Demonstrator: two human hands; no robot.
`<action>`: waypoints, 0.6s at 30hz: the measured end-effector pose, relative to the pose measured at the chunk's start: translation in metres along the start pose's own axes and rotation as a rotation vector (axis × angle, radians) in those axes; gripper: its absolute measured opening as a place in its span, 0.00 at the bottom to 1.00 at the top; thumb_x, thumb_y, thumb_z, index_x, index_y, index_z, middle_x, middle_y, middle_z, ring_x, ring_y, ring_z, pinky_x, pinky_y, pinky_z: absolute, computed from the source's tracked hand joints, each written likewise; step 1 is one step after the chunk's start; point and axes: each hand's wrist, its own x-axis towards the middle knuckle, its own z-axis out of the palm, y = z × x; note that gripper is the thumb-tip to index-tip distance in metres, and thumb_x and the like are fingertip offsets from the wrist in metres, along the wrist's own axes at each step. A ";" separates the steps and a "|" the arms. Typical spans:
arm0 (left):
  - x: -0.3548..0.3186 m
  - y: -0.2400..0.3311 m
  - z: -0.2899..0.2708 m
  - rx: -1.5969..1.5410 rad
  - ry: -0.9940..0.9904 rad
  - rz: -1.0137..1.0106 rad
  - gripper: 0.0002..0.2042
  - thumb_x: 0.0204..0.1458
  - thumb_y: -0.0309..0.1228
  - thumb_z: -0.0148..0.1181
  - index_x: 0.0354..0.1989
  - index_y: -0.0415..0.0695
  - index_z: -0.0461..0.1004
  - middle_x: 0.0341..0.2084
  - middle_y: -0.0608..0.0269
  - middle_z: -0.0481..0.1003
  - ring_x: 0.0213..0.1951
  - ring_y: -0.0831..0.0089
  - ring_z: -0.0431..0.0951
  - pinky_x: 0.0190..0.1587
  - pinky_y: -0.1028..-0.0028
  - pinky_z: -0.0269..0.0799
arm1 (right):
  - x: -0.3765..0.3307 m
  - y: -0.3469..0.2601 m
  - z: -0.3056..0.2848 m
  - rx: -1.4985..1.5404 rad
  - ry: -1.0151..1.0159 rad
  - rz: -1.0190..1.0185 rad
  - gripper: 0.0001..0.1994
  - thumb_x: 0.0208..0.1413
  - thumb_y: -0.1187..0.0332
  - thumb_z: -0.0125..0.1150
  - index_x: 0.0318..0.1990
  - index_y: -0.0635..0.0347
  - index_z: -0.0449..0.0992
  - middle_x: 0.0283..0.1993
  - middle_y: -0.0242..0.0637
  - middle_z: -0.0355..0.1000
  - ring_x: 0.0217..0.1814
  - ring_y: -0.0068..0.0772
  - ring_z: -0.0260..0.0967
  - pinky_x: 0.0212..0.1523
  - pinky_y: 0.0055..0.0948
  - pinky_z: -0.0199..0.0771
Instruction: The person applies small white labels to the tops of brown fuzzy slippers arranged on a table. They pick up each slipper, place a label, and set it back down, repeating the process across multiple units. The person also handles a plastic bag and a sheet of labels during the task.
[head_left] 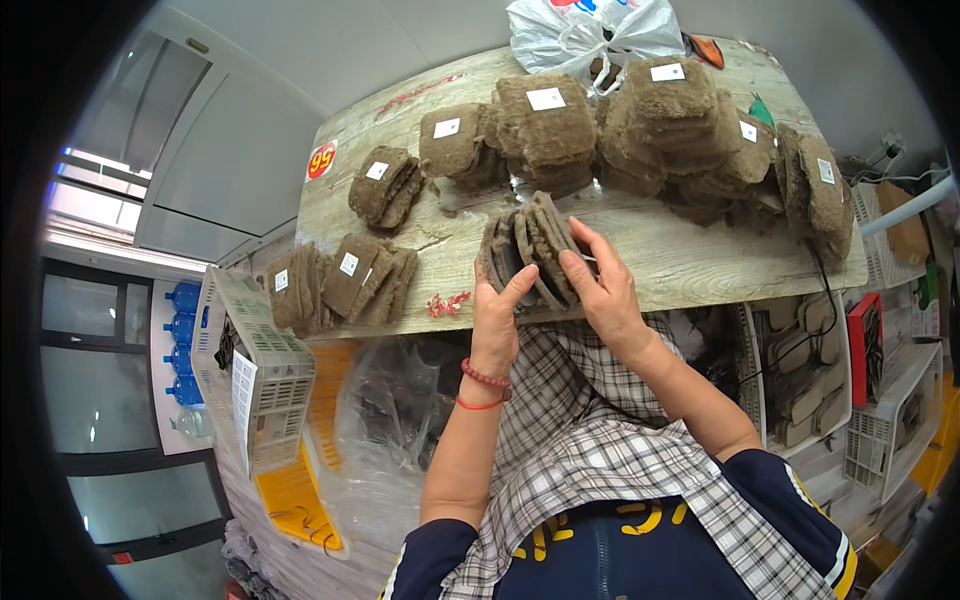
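A small bundle of brown fuzzy pads (548, 240) stands on edge between my two hands near the table's front edge. My left hand (497, 315) is closed on its left side, thumb across the near ends. My right hand (605, 290) grips the other side, thumb on top of the pads and fingers around the outer one. Dark gaps show between some of the pads. Just beyond the bundle rises a tall stack of similar pads (545, 125) with a white label on top. What the pads are for cannot be told.
More labelled stacks (365, 275) lie at the table's left, and others (675, 110) at the back right. A white plastic bag (600, 40) sits at the back edge. Plastic crates (275, 400) flank the table, and clear plastic sheeting (385, 420) hangs below left.
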 end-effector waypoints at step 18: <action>0.006 -0.004 0.004 -0.057 -0.024 0.027 0.25 0.54 0.21 0.60 0.59 0.38 0.57 0.49 0.57 0.72 0.49 0.72 0.75 0.52 0.73 0.73 | 0.008 0.007 -0.004 -0.121 -0.109 -0.018 0.14 0.57 0.70 0.58 0.49 0.63 0.71 0.50 0.47 0.71 0.50 0.48 0.72 0.48 0.35 0.74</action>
